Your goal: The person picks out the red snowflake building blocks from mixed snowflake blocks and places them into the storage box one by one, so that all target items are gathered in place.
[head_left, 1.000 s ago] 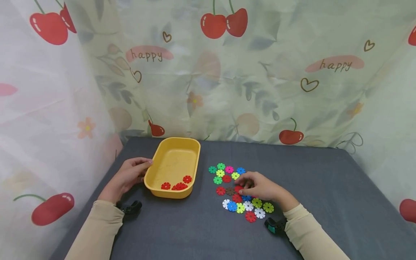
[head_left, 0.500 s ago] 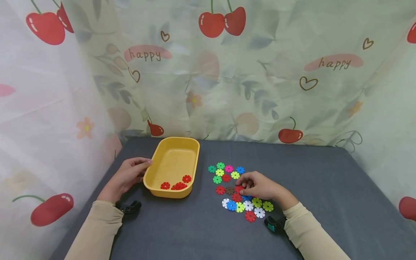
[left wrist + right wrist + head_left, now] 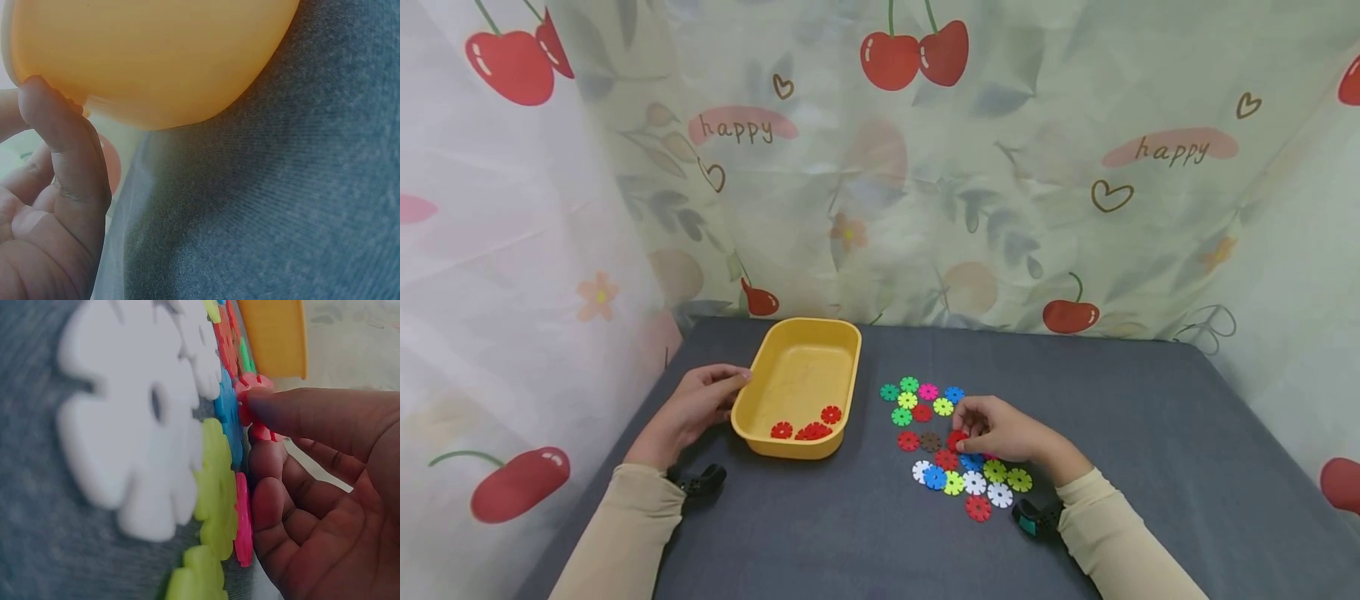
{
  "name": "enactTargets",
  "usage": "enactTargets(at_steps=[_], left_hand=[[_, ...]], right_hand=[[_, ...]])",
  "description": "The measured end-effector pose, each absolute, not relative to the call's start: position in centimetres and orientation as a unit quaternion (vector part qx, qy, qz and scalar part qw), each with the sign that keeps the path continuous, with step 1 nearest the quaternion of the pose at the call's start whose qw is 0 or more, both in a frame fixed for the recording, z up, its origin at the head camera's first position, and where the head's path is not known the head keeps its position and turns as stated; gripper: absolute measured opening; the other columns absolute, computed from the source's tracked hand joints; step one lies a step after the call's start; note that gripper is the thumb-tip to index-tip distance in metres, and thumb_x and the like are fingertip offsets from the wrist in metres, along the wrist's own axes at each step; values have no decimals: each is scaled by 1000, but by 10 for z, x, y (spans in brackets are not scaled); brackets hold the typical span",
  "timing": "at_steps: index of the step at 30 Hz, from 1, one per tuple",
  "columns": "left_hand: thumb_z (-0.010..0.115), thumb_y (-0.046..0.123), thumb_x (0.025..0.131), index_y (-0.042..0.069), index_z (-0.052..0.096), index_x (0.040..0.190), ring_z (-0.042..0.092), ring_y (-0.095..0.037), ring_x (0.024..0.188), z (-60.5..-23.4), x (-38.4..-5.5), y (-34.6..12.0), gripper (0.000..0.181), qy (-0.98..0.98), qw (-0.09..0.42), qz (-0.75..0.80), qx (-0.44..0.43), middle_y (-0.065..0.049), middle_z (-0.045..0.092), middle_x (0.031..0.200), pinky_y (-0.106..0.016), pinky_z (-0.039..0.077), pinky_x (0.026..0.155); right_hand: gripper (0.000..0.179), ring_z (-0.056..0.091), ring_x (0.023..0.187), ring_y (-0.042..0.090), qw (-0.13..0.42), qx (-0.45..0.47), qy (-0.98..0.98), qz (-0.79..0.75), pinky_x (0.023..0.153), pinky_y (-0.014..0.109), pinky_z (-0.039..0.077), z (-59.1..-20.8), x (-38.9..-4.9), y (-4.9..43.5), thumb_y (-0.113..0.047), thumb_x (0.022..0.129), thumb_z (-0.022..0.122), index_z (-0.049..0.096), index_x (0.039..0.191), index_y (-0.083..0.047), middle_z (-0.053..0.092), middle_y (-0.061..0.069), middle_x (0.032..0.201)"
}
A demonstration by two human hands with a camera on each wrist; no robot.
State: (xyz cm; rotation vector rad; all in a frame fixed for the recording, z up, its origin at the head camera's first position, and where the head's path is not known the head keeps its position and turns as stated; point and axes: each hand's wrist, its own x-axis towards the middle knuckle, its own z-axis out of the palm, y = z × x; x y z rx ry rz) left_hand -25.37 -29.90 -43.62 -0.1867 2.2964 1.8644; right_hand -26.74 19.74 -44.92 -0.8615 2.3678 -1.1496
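Observation:
A yellow plastic tub stands on the left of the table, with several red snowflake discs lying in its near end. My left hand holds the tub's left rim; in the left wrist view the thumb lies against the yellow wall. Over on the right, my right hand pinches a red snowflake disc between thumb and fingers, just at the loose pile. Around it lie other discs: a brown one, a red one and a blue one. The fingers partly hide the pinched disc.
Several green, yellow, pink, blue and white discs spread beside the right hand, among them a green disc and a white disc. Some overlap. Dark grey cloth covers the table. A printed curtain hangs behind.
The right hand's fingers have closed in on a red disc and drawn it slightly right, away from the brown disc. Left hand and tub have stayed in place.

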Motion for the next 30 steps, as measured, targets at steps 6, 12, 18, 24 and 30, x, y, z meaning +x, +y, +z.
enactTargets(at_steps=[6, 12, 18, 24, 30], left_hand=[[67, 38, 106, -3, 58, 145, 69, -14, 89, -437, -254, -299, 58, 769, 89, 630, -63, -2, 71, 109, -29, 63, 79], [67, 38, 106, -3, 57, 146, 69, -14, 89, -437, -254, -299, 58, 767, 91, 632, -59, -2, 71, 110, -29, 63, 78], [67, 39, 105, -3, 57, 146, 70, -14, 90, -438, -256, -299, 59, 768, 92, 632, -55, -2, 71, 110, -29, 63, 79], [69, 40, 105, -2, 58, 144, 70, -15, 90, -438, -257, -299, 59, 767, 92, 632, -64, -2, 71, 109, -29, 64, 80], [67, 38, 106, -3, 57, 146, 69, -14, 90, -438, -257, -299, 58, 766, 91, 633, -65, -3, 71, 111, -29, 64, 79]], right_hand=[[13, 60, 81, 17, 194, -306, 834, -415, 70, 26, 53, -449, -269, 197, -9, 100, 73, 64, 107, -1, 66, 9, 93], [10, 61, 80, 17, 188, -311, 831, -421, 70, 26, 53, -450, -271, 197, -12, 103, 71, 66, 106, -4, 68, 11, 94], [8, 63, 80, 27, 152, -309, 825, -448, 71, 31, 56, -445, -271, 191, -12, 102, 71, 66, 107, -7, 67, 10, 92], [10, 65, 87, 34, 118, -307, 812, -482, 76, 35, 58, -435, -272, 168, -15, 102, 73, 68, 109, -10, 69, 9, 97], [11, 65, 89, 24, 88, -320, 804, -493, 76, 30, 57, -424, -274, 132, -15, 101, 75, 70, 108, -9, 70, 10, 99]])
